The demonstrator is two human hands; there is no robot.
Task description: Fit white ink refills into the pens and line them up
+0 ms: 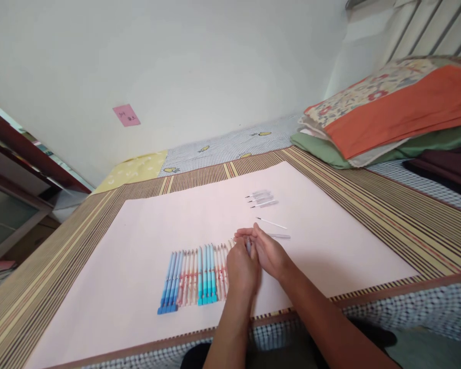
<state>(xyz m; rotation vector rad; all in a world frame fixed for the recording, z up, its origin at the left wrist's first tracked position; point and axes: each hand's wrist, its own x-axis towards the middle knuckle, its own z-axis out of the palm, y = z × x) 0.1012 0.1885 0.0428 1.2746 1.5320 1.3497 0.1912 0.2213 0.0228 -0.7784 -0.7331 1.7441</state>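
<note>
My left hand (241, 266) is closed around a pen (248, 246), of which only a short greyish end shows between my hands. My right hand (269, 251) meets it from the right, fingers curled over the pen's far end. Most of the pen is hidden. Left of my hands lies a row of pens: blue pens (171, 282), pink-and-white patterned pens (188, 279), turquoise pens (207, 277), then more patterned ones partly behind my left hand. Beyond my right hand are a white ink refill (272, 223) with a dark tip and a clear tube (280, 236).
Several refills with clear tubes (263, 199) lie farther back on the pale pink sheet (146, 230). Beneath it is a striped mat (72, 241). Folded fabrics (399, 113) are stacked at the back right. A pink note (126, 115) is on the wall.
</note>
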